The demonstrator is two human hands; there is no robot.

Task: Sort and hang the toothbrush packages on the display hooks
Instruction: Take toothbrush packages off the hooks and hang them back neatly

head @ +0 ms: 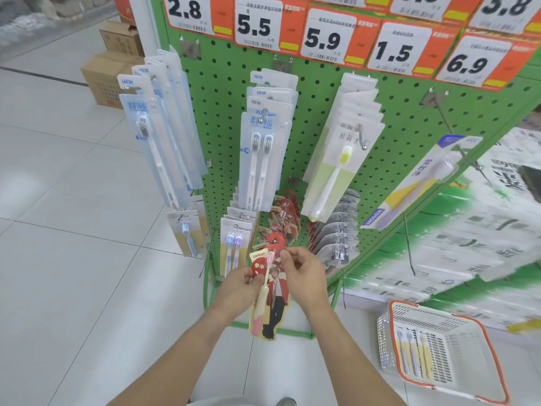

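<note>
Low centre of frame: left hand [238, 285] grips a red-and-cream carded toothbrush package [268, 300]; right hand [304, 273] pinches its red top at the row of matching red packs [285, 218] on the green perforated display board [222, 92]. Most hooks stocked. White plastic basket with orange rim [480, 323], lower right, holds more packs. Hook tip hidden behind fingers; seating unclear.

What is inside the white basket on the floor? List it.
The white basket holds toothbrush packages with yellow backing, lying against its left wall. Anything beneath them is hidden.
</note>
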